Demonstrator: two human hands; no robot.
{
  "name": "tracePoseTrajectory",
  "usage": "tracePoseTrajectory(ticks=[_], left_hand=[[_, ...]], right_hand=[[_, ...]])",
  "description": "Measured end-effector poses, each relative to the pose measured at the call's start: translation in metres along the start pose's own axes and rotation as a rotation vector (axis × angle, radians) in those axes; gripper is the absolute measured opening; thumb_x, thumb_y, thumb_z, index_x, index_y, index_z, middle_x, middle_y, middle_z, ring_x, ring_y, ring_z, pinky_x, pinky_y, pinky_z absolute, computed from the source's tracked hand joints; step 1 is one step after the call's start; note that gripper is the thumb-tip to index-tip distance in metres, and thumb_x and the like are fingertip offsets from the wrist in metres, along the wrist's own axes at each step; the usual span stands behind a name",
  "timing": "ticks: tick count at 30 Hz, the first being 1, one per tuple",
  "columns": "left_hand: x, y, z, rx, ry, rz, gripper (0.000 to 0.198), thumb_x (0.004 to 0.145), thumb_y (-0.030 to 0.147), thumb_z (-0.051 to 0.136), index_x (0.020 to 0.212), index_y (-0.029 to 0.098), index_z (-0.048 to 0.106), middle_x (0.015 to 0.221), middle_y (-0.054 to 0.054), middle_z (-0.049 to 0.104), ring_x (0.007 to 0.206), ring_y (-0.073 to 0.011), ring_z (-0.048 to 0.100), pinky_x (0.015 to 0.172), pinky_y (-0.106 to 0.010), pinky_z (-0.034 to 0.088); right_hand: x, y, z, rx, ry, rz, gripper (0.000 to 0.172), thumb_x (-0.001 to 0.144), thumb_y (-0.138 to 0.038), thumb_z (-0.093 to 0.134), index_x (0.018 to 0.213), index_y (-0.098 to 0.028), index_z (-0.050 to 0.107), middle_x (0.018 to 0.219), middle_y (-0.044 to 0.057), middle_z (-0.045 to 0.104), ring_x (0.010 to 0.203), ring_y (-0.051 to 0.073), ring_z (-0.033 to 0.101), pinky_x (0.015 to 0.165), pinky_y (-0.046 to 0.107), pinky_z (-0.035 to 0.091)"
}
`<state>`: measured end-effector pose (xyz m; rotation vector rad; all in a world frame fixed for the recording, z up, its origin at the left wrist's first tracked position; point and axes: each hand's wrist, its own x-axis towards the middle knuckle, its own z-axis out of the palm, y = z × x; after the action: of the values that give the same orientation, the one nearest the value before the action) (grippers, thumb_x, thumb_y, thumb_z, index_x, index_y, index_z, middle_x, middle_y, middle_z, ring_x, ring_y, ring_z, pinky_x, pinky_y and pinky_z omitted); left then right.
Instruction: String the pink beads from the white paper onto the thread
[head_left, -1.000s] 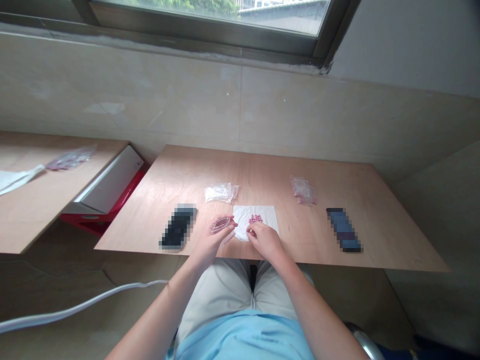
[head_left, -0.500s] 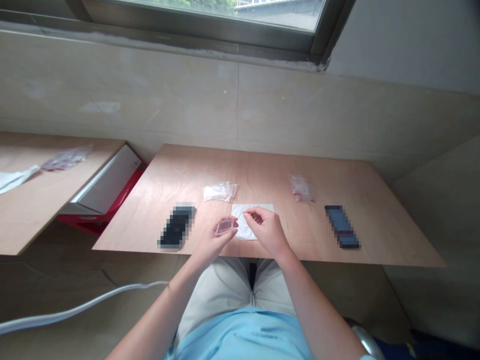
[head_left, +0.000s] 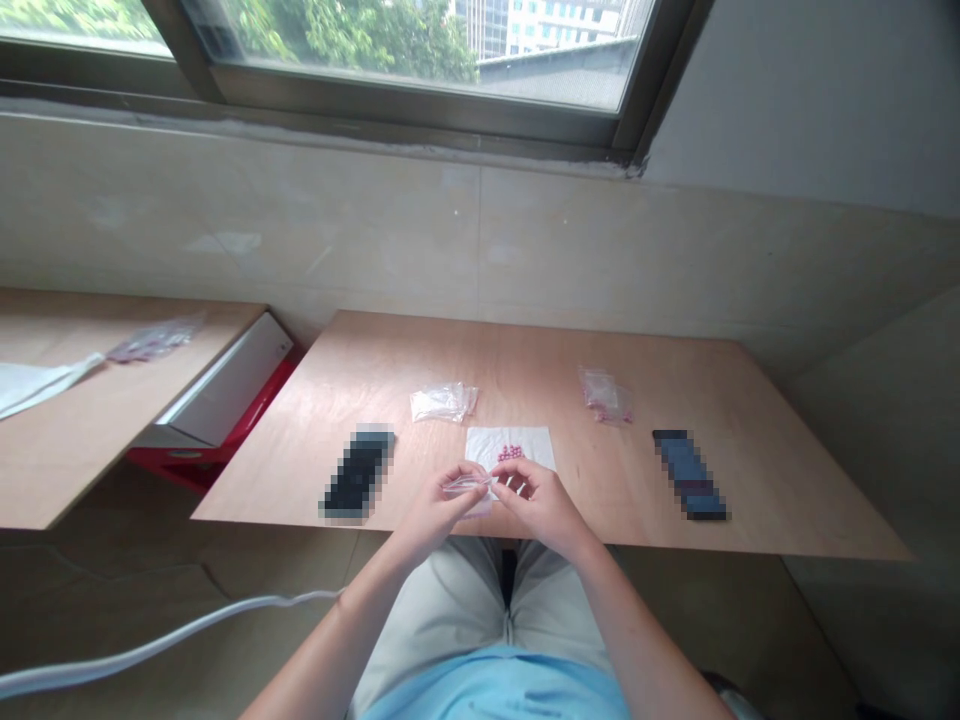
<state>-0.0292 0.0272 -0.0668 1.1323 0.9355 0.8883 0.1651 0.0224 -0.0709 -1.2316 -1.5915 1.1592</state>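
My left hand is closed on a small clear plastic bag near the table's front edge. Against it comes my right hand, its thumb and index finger pinched at the bag's right end. Just beyond my fingers lies a white sheet, partly covered by both hands. On this sheet sits a cluster of several pink-red beads. What the bag holds, if anything, is too small to make out.
Clear plastic bags lie behind the sheet to the left, and bags with reddish contents to the right. A dark blurred phone-like slab flanks my left side, another my right. A second table stands at left.
My right hand has moved from over the sheet to the bag in my left hand, so the two hands now meet. The beads have come into sight. The view has tilted up slightly.
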Motion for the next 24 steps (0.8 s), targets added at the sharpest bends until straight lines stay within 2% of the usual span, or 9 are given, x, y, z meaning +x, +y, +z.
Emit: tracePoseTrajectory(ticks=[5,12,16,19,24], left_hand=[[0.001,-0.011,0.002,0.096,-0.029,-0.013,0.026,0.087,0.043,0.072,0.094,0.018,0.066,0.091,-0.004,0.067,0.088,-0.0192,0.065,0.084,-0.033,0.054],[0.003,-0.013,-0.001,0.299,0.09,0.124,0.024,0.09,0.042,0.069,0.101,0.021,0.067,0.101,-0.007,0.068,0.092,-0.0218,0.065,0.083,-0.033,0.051],[-0.001,-0.003,0.007,0.522,0.012,0.215,0.016,0.094,0.036,0.062,0.095,0.021,0.069,0.095,-0.006,0.067,0.092,-0.0221,0.063,0.083,-0.032,0.048],[-0.006,0.001,0.016,0.597,-0.047,0.268,0.016,0.097,0.033,0.057,0.093,0.022,0.067,0.094,-0.006,0.066,0.088,-0.0214,0.062,0.08,-0.031,0.047],[-0.014,0.0,0.027,0.722,-0.123,0.282,0.015,0.099,0.025,0.051,0.092,0.021,0.063,0.091,-0.006,0.063,0.084,-0.0209,0.059,0.076,-0.03,0.044]], right_hand=[[0.004,-0.015,-0.01,-0.107,-0.079,-0.091,0.011,0.091,-0.026,0.063,0.087,-0.021,0.072,0.085,0.001,0.07,0.069,0.014,0.061,0.063,0.024,0.048],[0.005,-0.005,-0.027,-0.09,-0.019,-0.111,0.011,0.09,-0.023,0.062,0.085,-0.02,0.071,0.087,0.002,0.069,0.074,0.015,0.062,0.065,0.024,0.047],[-0.002,0.002,-0.029,-0.098,-0.043,-0.119,0.012,0.09,-0.022,0.062,0.083,-0.02,0.072,0.084,0.002,0.068,0.072,0.014,0.061,0.064,0.024,0.047],[-0.009,-0.001,-0.028,-0.117,-0.085,-0.131,0.011,0.089,-0.019,0.061,0.084,-0.021,0.07,0.083,0.001,0.066,0.071,0.014,0.059,0.063,0.023,0.045],[-0.022,-0.002,-0.027,-0.186,-0.126,-0.15,0.01,0.083,-0.012,0.061,0.08,-0.02,0.064,0.079,-0.001,0.06,0.068,0.013,0.055,0.062,0.023,0.042]])
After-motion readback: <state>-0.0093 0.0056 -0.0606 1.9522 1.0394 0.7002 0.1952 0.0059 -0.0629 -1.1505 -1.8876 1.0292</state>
